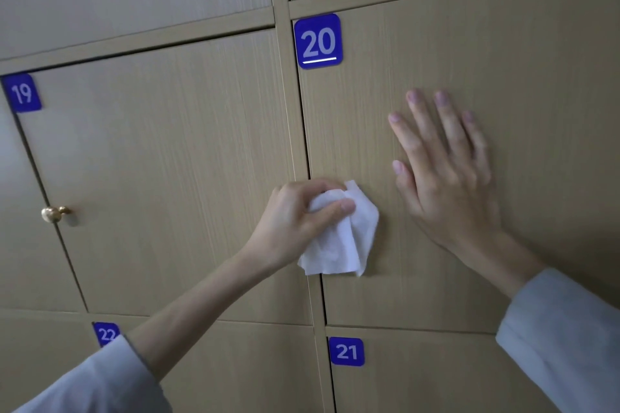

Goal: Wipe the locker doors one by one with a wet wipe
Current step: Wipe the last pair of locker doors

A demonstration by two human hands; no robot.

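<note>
A: Left hand point(295, 211)?
B: Pinches wipe point(339, 238) against door 20 point(469, 43), at its left edge.
A: Right hand point(446, 174)?
B: Flat, fingers straight, seemingly pressing the door, just right of the wipe.

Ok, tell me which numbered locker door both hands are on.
Door 20: the right hand lies flat on it and the left hand holds the wet wipe at its left edge. Doors 19, 21 and 22 are untouched.

White wipe point(342, 238), wood-grain tan doors point(167, 161), blue plates point(318, 41).
</note>
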